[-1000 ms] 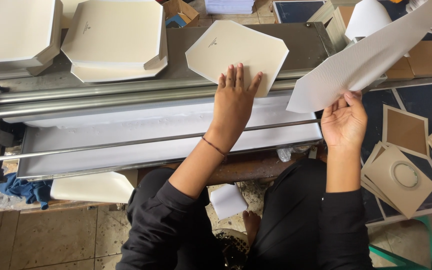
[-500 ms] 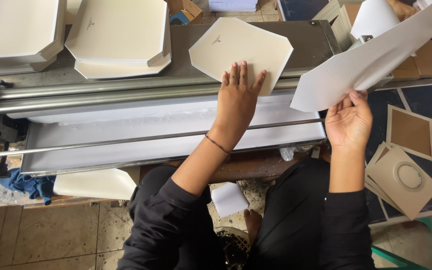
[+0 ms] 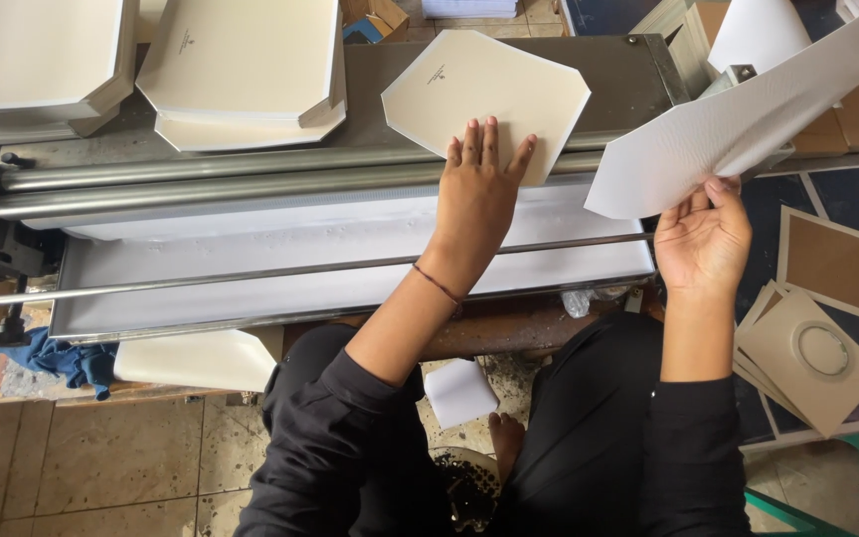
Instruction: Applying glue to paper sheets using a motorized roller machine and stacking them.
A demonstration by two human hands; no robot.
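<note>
Head view showed the left hand (image 3: 477, 189) spread flat on a cut white sheet (image 3: 484, 94) atop the roller machine (image 3: 251, 184), right hand (image 3: 703, 239) pinching another white sheet (image 3: 748, 129), probably to feed next.

The white sheet (image 3: 748, 119) runs past the right edge; the left hand (image 3: 477, 194) covers the cream card's (image 3: 489, 85) lower edge.

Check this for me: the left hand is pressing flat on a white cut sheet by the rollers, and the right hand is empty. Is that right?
Not quite. In the head view the right hand is not empty: it holds up a large white sheet. The left hand does press flat on the white cut sheet by the rollers.
</note>
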